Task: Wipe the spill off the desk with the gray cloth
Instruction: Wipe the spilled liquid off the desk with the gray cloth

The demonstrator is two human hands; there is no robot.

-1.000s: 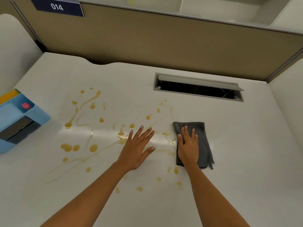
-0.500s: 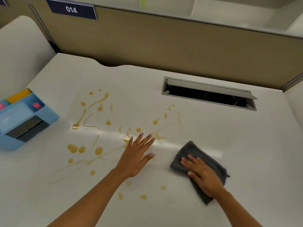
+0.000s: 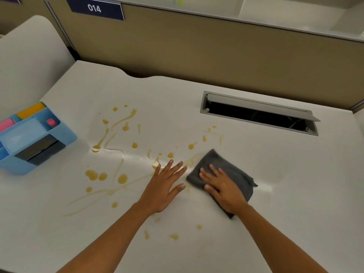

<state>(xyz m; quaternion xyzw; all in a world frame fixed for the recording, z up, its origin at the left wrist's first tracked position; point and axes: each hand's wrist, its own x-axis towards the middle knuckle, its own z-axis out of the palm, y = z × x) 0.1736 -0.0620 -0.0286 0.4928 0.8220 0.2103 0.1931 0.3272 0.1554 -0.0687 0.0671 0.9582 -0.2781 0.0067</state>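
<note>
Two hands: both flat on the white desk [image 3: 275,194].
Right hand [image 3: 224,188]: fingers extended, pressing down on the folded gray cloth [image 3: 234,172], not gripping it.
Left hand [image 3: 163,188]: fingers splayed, palm on bare desktop, holding nothing.
Cloth location: at the right edge of the amber liquid spill [image 3: 122,154], just beside the left hand.
Blue plastic organizer tray [image 3: 35,138]: far left.

Tan cubicle partition [image 3: 197,52] (navy "014" plate [image 3: 96,8] at top), pale side panel [image 3: 29,56].

Spill-spattered desk [image 3: 285,194], gray cloth [image 3: 234,170], organizer [image 3: 37,138]
</note>
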